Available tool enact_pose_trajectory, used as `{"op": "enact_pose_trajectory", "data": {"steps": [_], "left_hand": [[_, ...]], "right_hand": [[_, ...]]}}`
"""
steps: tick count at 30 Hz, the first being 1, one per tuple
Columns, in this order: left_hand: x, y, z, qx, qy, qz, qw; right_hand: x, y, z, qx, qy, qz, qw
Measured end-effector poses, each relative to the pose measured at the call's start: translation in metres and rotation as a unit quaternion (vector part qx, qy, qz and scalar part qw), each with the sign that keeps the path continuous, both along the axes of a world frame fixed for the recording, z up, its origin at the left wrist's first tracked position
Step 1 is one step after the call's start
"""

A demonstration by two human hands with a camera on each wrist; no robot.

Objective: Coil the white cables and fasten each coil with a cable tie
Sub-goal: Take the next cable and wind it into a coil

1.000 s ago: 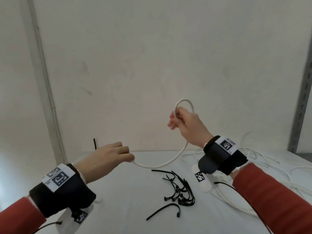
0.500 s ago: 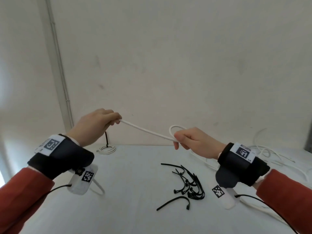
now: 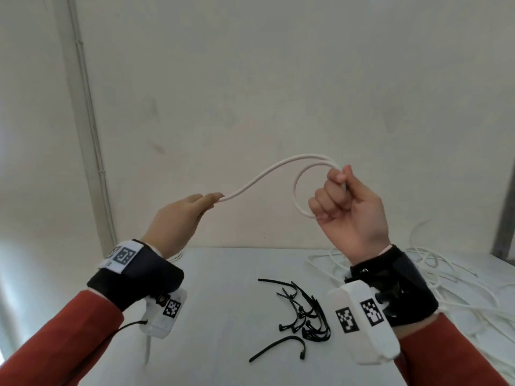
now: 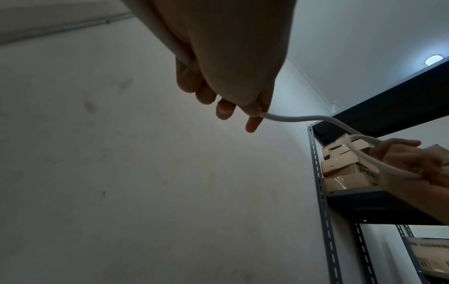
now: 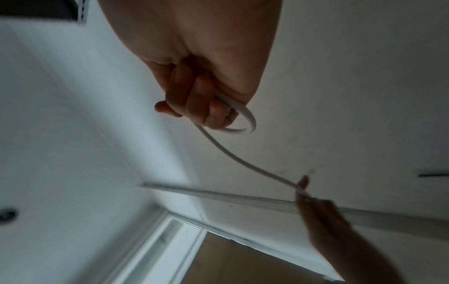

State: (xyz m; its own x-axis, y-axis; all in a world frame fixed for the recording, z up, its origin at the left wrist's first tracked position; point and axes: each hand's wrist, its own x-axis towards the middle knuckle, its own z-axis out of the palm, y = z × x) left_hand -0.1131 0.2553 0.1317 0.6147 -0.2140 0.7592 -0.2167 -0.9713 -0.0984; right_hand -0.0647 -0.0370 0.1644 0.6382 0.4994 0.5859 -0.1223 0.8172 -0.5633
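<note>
Right hand [image 3: 351, 210] clamps the small loop of thin white round cable [image 3: 267, 173]; left hand [image 3: 178, 221] pinches the run. Light, springy stuff, I'd hold the crossing.

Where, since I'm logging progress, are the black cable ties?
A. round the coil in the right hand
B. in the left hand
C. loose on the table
C: the cable ties lie loose on the table; the left hand and right hand hold only white cable.
</note>
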Motion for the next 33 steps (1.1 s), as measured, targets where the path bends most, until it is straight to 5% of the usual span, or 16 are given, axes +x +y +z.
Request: {"op": "enact_pose_trajectory", "data": {"steps": [11,21,25,31,33], "left_hand": [[0.000,-0.051,-0.040,0.159,0.056,0.005,0.986],[-0.020,-0.068,-0.025,0.246,0.019,-0.046,0.968],[-0.027,-0.065,-0.012,0.252,0.011,-0.059,0.966],[-0.034,-0.051,0.009,0.240,-0.004,-0.062,0.969],[-0.036,-0.047,0.015,0.219,-0.011,-0.055,0.974]], "right_hand": [[0.025,0.004,0.009,0.167,0.046,-0.030,0.984],[0.034,0.038,-0.002,-0.015,-0.005,-0.199,0.980],[0.031,0.047,-0.017,-0.217,-0.190,-0.341,0.895],[0.019,0.054,-0.035,-0.420,-0.436,-0.346,0.717],[0.018,0.053,-0.036,-0.446,-0.447,-0.323,0.705]]}}
